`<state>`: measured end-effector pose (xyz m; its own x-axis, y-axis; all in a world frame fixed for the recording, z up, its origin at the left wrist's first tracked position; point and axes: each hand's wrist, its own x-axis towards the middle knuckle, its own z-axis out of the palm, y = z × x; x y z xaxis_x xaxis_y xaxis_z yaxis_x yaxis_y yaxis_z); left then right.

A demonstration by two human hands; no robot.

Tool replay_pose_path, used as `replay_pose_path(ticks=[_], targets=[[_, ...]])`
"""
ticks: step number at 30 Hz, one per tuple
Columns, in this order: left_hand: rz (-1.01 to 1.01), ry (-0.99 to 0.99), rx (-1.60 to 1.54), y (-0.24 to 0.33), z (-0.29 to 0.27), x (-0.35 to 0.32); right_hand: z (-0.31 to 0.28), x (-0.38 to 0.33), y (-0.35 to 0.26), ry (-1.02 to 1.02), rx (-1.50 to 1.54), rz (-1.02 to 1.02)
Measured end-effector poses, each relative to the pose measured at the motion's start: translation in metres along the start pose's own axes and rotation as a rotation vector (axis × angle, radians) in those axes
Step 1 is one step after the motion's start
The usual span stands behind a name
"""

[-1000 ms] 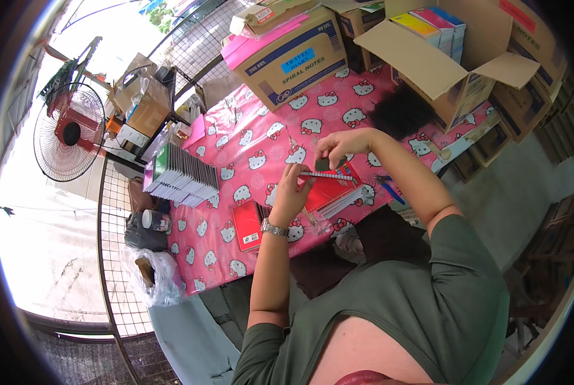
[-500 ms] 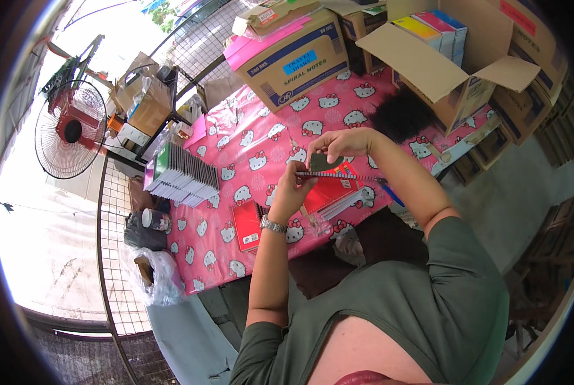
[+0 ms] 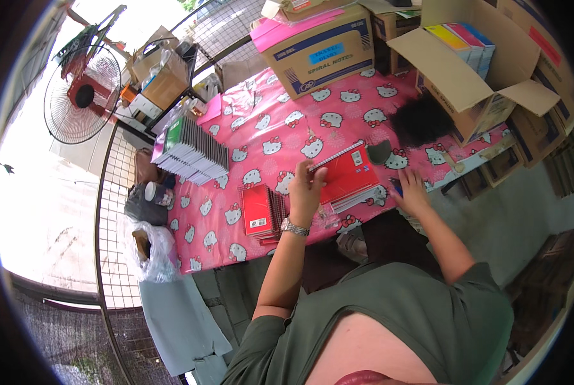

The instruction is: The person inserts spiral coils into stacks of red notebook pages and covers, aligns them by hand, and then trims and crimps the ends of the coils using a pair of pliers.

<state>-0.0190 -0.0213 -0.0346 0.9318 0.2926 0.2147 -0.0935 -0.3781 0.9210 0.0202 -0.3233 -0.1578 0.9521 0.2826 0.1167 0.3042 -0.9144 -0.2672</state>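
Note:
My left hand [image 3: 307,192], with a metal watch on its wrist, has its fingers curled at the left corner of a red spiral notebook [image 3: 348,170]. That notebook lies on top of a small stack, its coil along the far edge. My right hand [image 3: 413,194] lies low at the table's near edge, fingers stretched out over a small blue item [image 3: 397,186], mostly covered, its kind unclear. Past the notebook's far right corner is a dark green, rounded flat piece [image 3: 379,152]. Left of my left wrist sits another pile of red spiral notebooks [image 3: 256,208].
A tall stack of spiral notebooks [image 3: 194,151] stands at the table's left. Behind are a closed carton [image 3: 319,58] and, at right, an open carton [image 3: 441,70] with colourful notebooks. A black bristly patch [image 3: 422,120] lies before it. A fan [image 3: 82,96] stands far left.
My right hand has left the notebook's coil and moved right and nearer, down to the blue item. The notebook, held edge-on before, now lies flat on the stack. The view has shifted slightly.

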Motion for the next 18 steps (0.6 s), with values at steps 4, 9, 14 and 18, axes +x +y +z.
replay_pose_path(ticks=[4,9,14,18], targets=[[0.083,-0.005,0.092,0.013,0.003,-0.002,-0.013,-0.027,0.012,0.023,0.196,0.027],[0.010,-0.005,0.045,-0.002,-0.001,-0.001,-0.090,0.003,-0.062,0.488,0.567,-0.081],[0.126,0.041,-0.043,0.003,0.010,-0.003,-0.126,0.010,-0.124,0.409,0.682,-0.361],[0.125,0.023,-0.058,-0.009,0.003,-0.005,-0.122,0.009,-0.152,0.333,0.572,-0.491]])
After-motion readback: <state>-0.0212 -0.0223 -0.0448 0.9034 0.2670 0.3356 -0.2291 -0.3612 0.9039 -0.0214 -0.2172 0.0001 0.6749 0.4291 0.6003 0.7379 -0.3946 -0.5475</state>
